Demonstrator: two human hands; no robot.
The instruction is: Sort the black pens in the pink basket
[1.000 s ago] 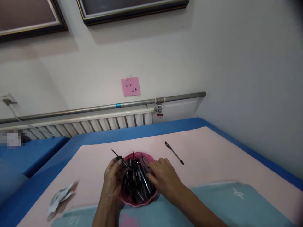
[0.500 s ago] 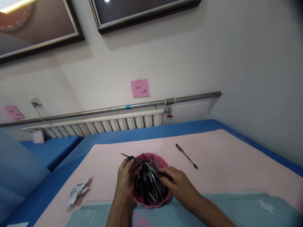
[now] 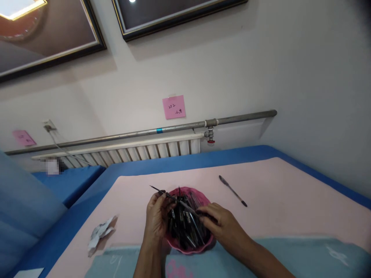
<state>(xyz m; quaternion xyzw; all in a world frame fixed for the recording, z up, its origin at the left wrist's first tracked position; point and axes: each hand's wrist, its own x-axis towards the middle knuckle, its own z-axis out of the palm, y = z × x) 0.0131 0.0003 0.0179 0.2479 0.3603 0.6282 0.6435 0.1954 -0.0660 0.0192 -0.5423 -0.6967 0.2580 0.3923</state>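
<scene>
My left hand (image 3: 156, 216) pinches a thin dark pen refill (image 3: 155, 188), its narrow tip pointing up and left. In my right hand (image 3: 222, 222) is a clear pen barrel (image 3: 188, 208), held between thumb and fingers. Barrel and refill lie nearly in one line, their ends meeting near my left fingertips; whether one sits inside the other I cannot tell. Both hands are above a pink scalloped basket (image 3: 193, 253) full of dark pen parts (image 3: 184, 229).
Beyond my right hand a capped pen (image 3: 232, 190) lies on the pink sheet (image 3: 278, 200). Crumpled paper (image 3: 100, 234) is at the left. A teal cloth (image 3: 290, 256) covers the near edge. A radiator (image 3: 145, 152) and pipe run along the wall.
The barrel in my right hand has swung to a flatter angle, now in line with the refill in my left hand. The whole view has shifted slightly.
</scene>
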